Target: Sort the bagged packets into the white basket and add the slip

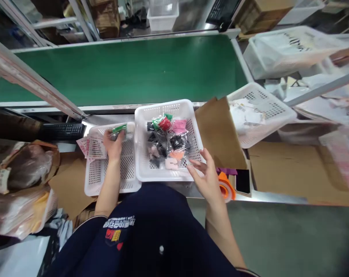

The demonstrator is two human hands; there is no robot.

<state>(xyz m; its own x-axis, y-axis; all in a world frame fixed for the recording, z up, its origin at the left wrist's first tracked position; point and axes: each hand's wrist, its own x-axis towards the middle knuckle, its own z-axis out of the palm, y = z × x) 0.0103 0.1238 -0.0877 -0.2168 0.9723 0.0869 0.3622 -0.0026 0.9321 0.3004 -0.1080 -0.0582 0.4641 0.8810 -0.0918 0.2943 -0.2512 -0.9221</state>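
My left hand [114, 145] is closed on a clear plastic packet with green in it [118, 130], above the left white basket [89, 181]. Under that hand, sheets of printed labels [96, 147] lie over the basket's left edge. In front of me stands a second white basket [140, 169], holding several clear-bagged small items in black, red, pink, orange and green [176, 142]. My right hand [205, 173] is at this basket's right front edge, fingers apart, with nothing visible in it. Whether its fingers touch the rim I cannot tell.
Behind the baskets runs a green conveyor belt [151, 69] with a metal frame. An open cardboard box [220, 134] and an orange tape dispenser [226, 187] are on the right. Another white basket [272, 111] holds paper slips. Bagged goods [27, 169] lie left.
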